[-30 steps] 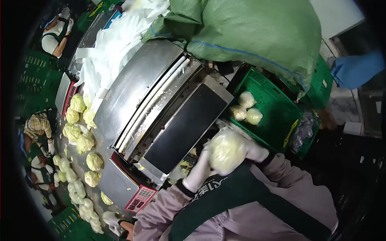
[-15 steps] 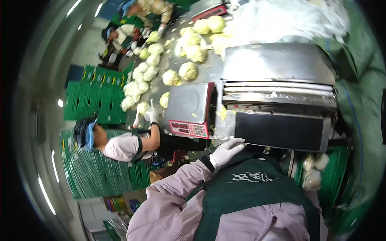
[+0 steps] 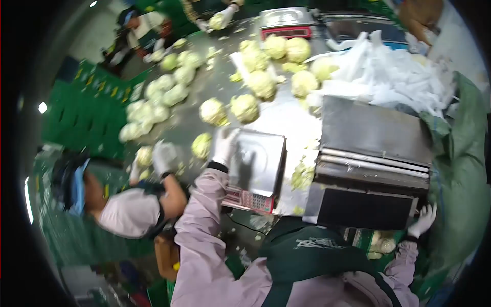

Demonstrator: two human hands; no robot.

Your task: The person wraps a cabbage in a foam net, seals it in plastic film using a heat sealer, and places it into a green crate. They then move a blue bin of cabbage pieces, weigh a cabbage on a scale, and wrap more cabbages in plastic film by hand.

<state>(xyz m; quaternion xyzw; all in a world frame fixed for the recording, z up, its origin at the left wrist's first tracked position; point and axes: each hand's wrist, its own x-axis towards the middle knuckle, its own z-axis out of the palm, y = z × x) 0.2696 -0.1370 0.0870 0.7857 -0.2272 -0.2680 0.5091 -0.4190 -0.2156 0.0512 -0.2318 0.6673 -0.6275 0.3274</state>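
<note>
My left hand [image 3: 225, 146], in a white glove, reaches over the left edge of a scale [image 3: 255, 163] with a metal plate and a red keypad panel. Its fingers stretch away from me and hold nothing I can see. Close to it lie a cabbage [image 3: 202, 146] on the left and two more cabbages [image 3: 244, 108] [image 3: 213, 111] just beyond. My right hand [image 3: 423, 221], gloved too, is open with fingers apart beside the right front corner of a wrapping machine [image 3: 365, 207] with a black flat plate.
Several cabbages [image 3: 261, 84] lie farther back by a heap of white wrapping [image 3: 383, 77]. Paler cabbages [image 3: 148, 112] line the left side. A co-worker [image 3: 128, 204] stands at left, near green crates [image 3: 87, 112]. A second scale [image 3: 285, 23] is at the back. Green sheeting [image 3: 458, 169] hangs at right.
My left hand has moved from the machine's front edge forward and left to the scale. My right hand has come into view at right. The camera view has shifted.
</note>
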